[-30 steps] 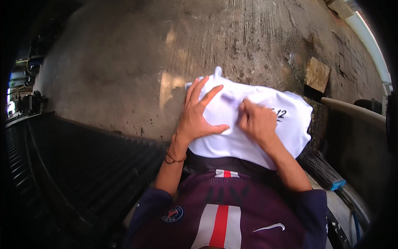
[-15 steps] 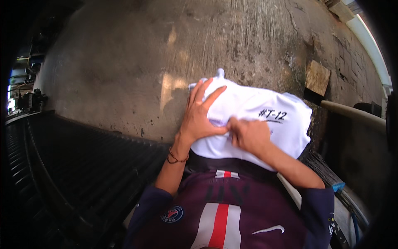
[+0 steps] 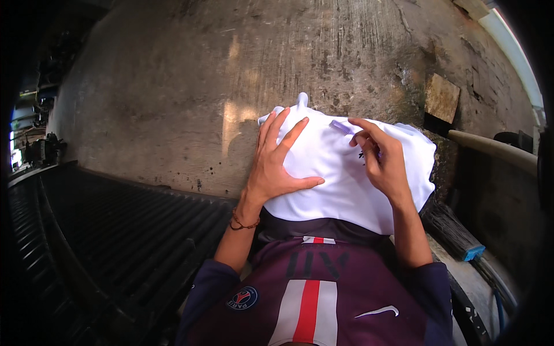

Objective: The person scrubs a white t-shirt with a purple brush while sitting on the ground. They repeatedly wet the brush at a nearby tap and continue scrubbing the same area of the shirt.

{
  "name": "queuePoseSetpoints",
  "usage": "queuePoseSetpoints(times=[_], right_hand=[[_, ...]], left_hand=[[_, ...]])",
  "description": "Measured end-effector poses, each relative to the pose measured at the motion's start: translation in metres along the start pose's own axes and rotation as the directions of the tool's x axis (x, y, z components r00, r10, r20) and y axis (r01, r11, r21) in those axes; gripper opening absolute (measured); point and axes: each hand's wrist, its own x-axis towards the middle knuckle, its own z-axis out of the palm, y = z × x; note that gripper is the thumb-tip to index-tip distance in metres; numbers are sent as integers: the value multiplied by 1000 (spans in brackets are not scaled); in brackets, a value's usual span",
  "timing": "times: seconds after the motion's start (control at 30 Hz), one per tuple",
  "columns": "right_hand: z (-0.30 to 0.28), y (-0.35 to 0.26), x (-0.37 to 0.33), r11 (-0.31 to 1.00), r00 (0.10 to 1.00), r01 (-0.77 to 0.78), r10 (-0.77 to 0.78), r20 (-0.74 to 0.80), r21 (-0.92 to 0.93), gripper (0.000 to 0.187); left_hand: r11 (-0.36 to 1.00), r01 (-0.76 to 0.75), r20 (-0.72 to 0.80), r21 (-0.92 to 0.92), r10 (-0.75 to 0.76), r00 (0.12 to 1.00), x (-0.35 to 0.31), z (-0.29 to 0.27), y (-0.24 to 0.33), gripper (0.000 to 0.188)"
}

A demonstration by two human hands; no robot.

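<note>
A white garment [image 3: 352, 199] with dark lettering lies spread over my lap, its cloth bunched at the far edge. My left hand [image 3: 276, 167] rests on its left side, fingers spread and pressing the fabric. Over the right part of the cloth, my right hand [image 3: 381, 155] is closed around a small purple brush [image 3: 341, 127], shaped like a toothbrush. Its ridged head points to the far left, above the fabric. My fingers hide most of the brush's handle and much of the lettering.
Stained concrete floor [image 3: 173, 115] stretches ahead. A black ribbed surface [image 3: 144, 230] lies at left. To the right are a wooden block [image 3: 442, 98], a pale pole-like thing [image 3: 490, 147] and a dark-bristled broom [image 3: 453, 230] with a blue band.
My right hand has moved away from my left thumb, up and to the right, carrying the purple brush. My left hand has stayed on the garment in nearly the same place.
</note>
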Motion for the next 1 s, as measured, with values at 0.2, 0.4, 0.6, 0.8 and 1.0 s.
queuePoseSetpoints(times=[0.2,0.4,0.6,0.8,1.0], right_hand=[[28,-9,-15,1000,999,-3,2,43,7,36],[57,-5,-25,999,1000,5,-4,-27,32,24],[78,-6,-32,934,951,230,-276,-143,-275,36],[86,-15,-22,883,933,235,-322,-160,-406,29],[85,-13,-15,896,930,236,-321,-181,-375,15]], left_hand=[[994,-106,-20,4,107,994,2,-1,-7,83],[997,-70,9,-38,70,998,6,-1,-5,81],[997,-58,21,-43,59,998,8,-2,-2,86],[998,-51,29,-20,52,998,8,-2,-5,89],[999,-44,26,-9,45,999,11,-1,-2,92]])
